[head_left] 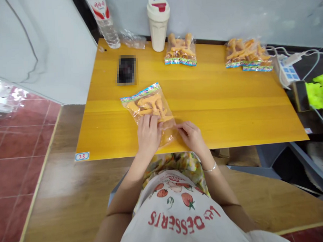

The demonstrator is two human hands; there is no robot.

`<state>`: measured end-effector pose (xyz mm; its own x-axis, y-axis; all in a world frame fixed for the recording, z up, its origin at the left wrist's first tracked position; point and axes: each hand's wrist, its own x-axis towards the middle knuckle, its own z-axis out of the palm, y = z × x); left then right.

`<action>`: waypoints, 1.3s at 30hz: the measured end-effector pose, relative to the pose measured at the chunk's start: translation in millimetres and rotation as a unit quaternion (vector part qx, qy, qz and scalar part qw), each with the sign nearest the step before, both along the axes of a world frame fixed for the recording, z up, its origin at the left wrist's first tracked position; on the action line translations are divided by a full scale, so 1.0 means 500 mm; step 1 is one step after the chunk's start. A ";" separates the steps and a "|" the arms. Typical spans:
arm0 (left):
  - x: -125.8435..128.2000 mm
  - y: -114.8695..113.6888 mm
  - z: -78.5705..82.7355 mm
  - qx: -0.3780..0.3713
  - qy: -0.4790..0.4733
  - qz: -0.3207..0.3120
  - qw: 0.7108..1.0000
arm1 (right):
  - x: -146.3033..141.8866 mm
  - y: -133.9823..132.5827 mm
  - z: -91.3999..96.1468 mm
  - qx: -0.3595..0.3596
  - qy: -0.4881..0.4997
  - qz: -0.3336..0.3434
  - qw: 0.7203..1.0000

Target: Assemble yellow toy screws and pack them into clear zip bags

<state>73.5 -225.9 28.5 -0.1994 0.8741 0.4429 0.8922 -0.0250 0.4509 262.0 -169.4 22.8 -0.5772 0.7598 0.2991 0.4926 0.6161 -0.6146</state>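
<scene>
A clear plastic bag [150,102] with orange plastic pieces inside lies slanted near the table's front edge. Its colourful printed strip points away from me. My left hand [149,133] rests on the lower part of the bag, fingers bent over the orange pieces; whether it grips or only presses, I cannot make out. With thumb and fingertips together, my right hand [190,135] pinches the bag's right edge near its plain lower end. The film between my hands looks wrinkled.
Along the back of the yellow table [230,111] stand a water bottle [105,26] and a white cup [158,27]. Similar filled bags [180,51] lie beside the cup and farther right [248,54]. A pixelated dark object [126,70] is at left, a power strip [288,70] at right.
</scene>
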 end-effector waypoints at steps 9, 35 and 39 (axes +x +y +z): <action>-0.035 -0.020 0.020 -0.046 0.063 -0.103 0.992 | 0.046 -0.010 0.016 0.035 0.023 0.009 0.999; -0.086 -0.077 -0.031 -0.098 -0.156 0.063 0.981 | -0.021 0.029 0.006 -0.059 -0.007 -0.013 0.998; -0.087 -0.066 -0.042 -0.115 -0.084 0.066 0.988 | -0.031 0.033 0.016 -0.158 -0.019 -0.036 0.987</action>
